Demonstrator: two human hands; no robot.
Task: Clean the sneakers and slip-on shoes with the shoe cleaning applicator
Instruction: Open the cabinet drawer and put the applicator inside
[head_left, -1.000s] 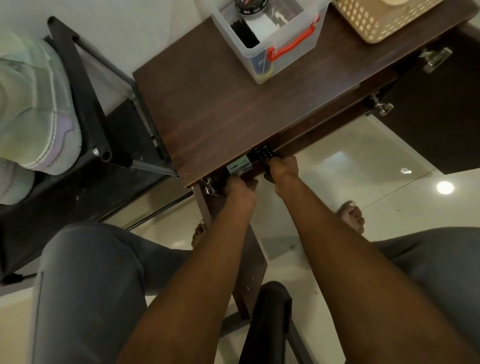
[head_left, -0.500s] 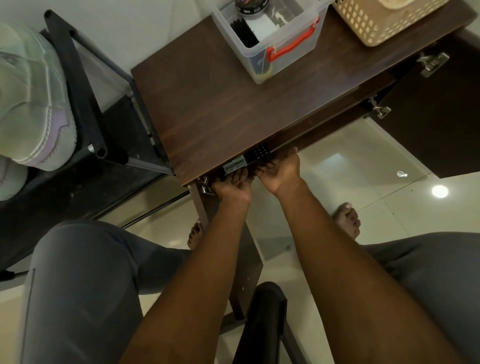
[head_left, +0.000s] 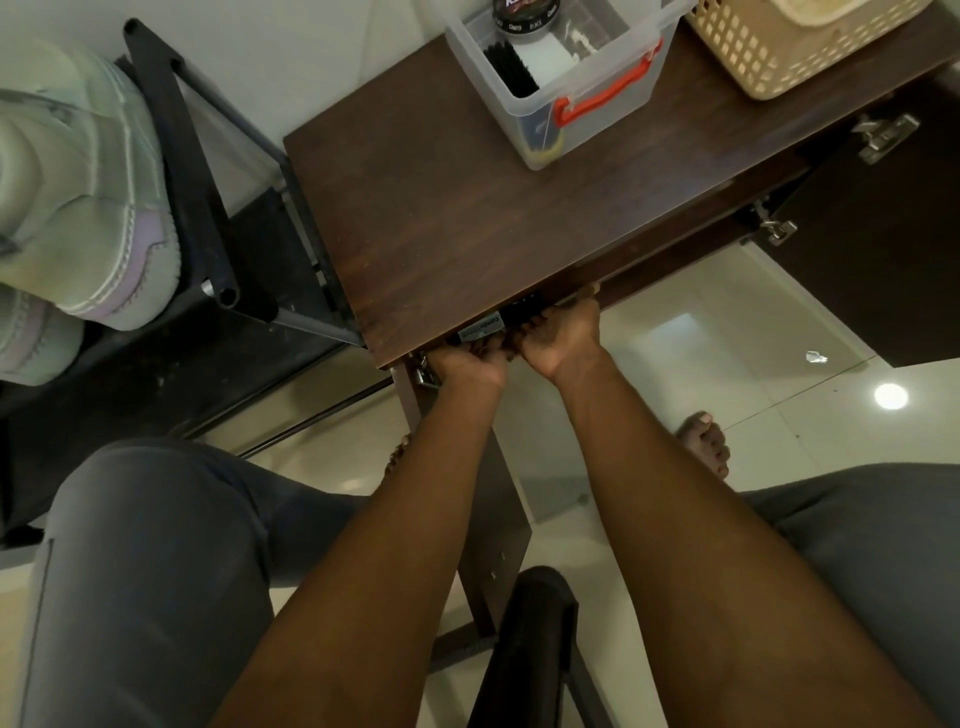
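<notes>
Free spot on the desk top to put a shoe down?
Bare wood on the table between the clear bin and the near edge, toward the left corner. Crowded along the back: bin and wicker basket. Both hands occupy the near edge.

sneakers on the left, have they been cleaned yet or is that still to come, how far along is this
Nothing looks cleaned yet. The pale green sneakers sit untouched on the black rack. In hand: the left hand and right hand both work a small labelled black item at the brown table edge, probably the applicator, partly hidden. Left: all the cleaning. No slip-ons are in view.
</notes>
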